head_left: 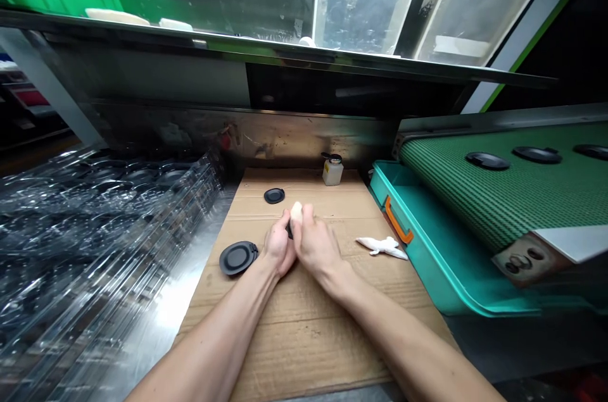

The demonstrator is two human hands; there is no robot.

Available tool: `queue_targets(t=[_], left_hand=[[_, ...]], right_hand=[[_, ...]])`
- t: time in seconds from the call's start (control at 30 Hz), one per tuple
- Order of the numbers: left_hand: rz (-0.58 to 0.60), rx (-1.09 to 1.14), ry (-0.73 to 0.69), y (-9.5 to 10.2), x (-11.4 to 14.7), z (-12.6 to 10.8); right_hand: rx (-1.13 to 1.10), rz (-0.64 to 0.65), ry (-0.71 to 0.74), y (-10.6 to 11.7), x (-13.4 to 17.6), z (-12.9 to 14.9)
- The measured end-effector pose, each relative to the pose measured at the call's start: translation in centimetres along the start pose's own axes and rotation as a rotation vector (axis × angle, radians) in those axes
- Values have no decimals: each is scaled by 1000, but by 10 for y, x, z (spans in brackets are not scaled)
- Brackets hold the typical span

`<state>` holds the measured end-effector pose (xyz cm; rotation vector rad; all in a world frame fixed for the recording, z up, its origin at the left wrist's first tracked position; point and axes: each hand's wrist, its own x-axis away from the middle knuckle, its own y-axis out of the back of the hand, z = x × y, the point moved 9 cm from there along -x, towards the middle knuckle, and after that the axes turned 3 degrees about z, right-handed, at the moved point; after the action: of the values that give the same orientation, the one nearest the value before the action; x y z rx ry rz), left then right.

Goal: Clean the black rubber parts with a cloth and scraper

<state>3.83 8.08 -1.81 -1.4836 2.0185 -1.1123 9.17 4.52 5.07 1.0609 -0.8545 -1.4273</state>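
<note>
Both of my hands meet over the middle of a brown cardboard sheet (304,320). My left hand (278,249) grips a small black part, mostly hidden between the palms. My right hand (316,244) presses a white wad (297,210) against that part. A black round disc (238,257) lies on the cardboard just left of my left hand. A smaller black disc (274,195) lies further back.
A small white bottle (332,170) stands at the cardboard's far edge. A crumpled white cloth (382,246) lies to the right. A teal bin (427,250) sits under a green conveyor belt (503,193) carrying black discs (487,161). Stacked clear plastic trays (95,231) fill the left.
</note>
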Motion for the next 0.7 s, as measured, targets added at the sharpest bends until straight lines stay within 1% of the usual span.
queue_targets(t=[0.07, 0.17, 0.2, 0.3, 0.43, 0.53, 0.57, 0.63, 0.7], left_hand=[[-1, -15, -5, 1, -1, 0], [-1, -10, -47, -1, -2, -2], [-14, -13, -56, 0, -2, -2], [-32, -43, -55, 1, -2, -1], [-26, -16, -63, 0, -4, -3], [-55, -40, -52, 4, -5, -4], [-55, -46, -43, 4, -5, -4], [-32, -44, -33, 2, -6, -4], [-26, -40, -26, 3, -6, -4]], right_hand=[[19, 14, 36, -1, 1, 2], [37, -11, -25, 3, 0, -9], [34, -11, -25, 3, 0, -11], [7, 9, 45, 1, -1, -9], [10, -17, 15, 3, 0, -13], [36, 4, 78, 2, 2, -10], [46, 0, 67, 3, 2, -13], [55, -28, -5, 6, 2, -23], [34, -28, -15, 6, 2, -29]])
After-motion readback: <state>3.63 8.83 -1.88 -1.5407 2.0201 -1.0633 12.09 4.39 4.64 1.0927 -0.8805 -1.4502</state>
